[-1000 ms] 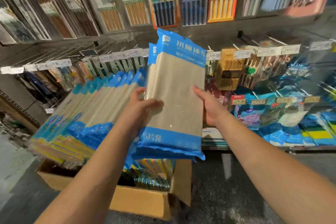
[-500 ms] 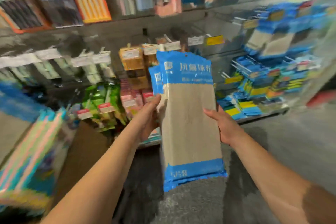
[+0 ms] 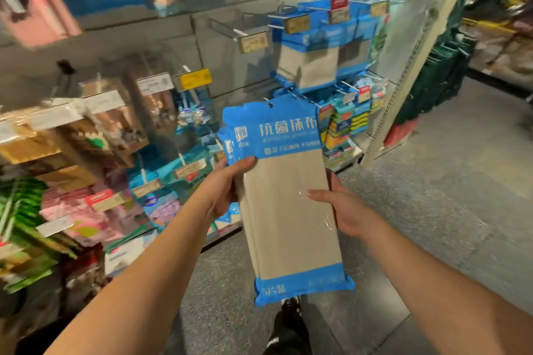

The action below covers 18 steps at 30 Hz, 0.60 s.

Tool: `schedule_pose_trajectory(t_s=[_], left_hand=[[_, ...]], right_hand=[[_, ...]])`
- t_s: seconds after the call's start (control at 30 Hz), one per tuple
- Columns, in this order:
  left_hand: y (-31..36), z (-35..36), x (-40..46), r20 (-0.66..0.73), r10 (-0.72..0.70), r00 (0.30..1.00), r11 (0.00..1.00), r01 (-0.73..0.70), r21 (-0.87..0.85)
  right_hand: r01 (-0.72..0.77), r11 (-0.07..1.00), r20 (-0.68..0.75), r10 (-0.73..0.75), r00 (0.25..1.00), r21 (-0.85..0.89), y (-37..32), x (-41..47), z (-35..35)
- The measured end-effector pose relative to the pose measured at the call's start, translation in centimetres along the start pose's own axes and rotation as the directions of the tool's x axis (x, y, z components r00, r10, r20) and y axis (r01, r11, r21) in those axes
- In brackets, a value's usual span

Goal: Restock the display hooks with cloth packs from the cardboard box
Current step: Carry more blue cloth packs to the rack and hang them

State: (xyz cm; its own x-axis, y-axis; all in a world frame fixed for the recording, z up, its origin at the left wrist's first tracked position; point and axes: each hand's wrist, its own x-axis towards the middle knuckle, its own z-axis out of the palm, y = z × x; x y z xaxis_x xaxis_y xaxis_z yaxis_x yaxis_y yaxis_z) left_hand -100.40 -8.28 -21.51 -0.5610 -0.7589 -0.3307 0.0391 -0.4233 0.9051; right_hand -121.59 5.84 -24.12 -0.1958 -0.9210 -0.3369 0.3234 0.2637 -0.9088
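Hands, left hand (image 3: 223,189) and right hand (image 3: 343,209), grip upright cloth packs (image 3: 288,204) before hanging packs (image 3: 314,66).

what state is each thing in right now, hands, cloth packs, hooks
left hand: grips the cloth packs at their left edge
right hand: holds the packs' right edge, thumb on front
cloth packs: upright in the air, not yet hung
matching hung packs: on the upper hooks
empty hook: bare, only its price tag

The cloth packs (image 3: 288,204) are beige with bright blue bands and white lettering; the floor (image 3: 432,196) is speckled grey.
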Motion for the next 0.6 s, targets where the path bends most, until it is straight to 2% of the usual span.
schedule_pose_trajectory(t_s=[0.2, 0.4, 0.6], left_hand=[[0.7, 6.6, 12.8, -0.062, 0.069, 0.996, 0.995, -0.073, -0.074], [4.7, 12.0, 23.2, -0.023, 0.160, 0.987, 0.987, -0.159, 0.024], [5.2, 13.8, 30.2, -0.081, 0.211, 0.974, 0.970, -0.199, 0.141]], right_hand=[[-0.033, 0.997, 0.020, 0.034, 0.999, -0.063, -7.6, 10.6, -9.4], [-0.012, 0.993, -0.036, 0.008, 0.999, -0.121, -15.0, 19.6, -15.8], [-0.058, 0.996, 0.022, 0.059, 0.998, -0.069, -17.4, 26.7, -21.1]])
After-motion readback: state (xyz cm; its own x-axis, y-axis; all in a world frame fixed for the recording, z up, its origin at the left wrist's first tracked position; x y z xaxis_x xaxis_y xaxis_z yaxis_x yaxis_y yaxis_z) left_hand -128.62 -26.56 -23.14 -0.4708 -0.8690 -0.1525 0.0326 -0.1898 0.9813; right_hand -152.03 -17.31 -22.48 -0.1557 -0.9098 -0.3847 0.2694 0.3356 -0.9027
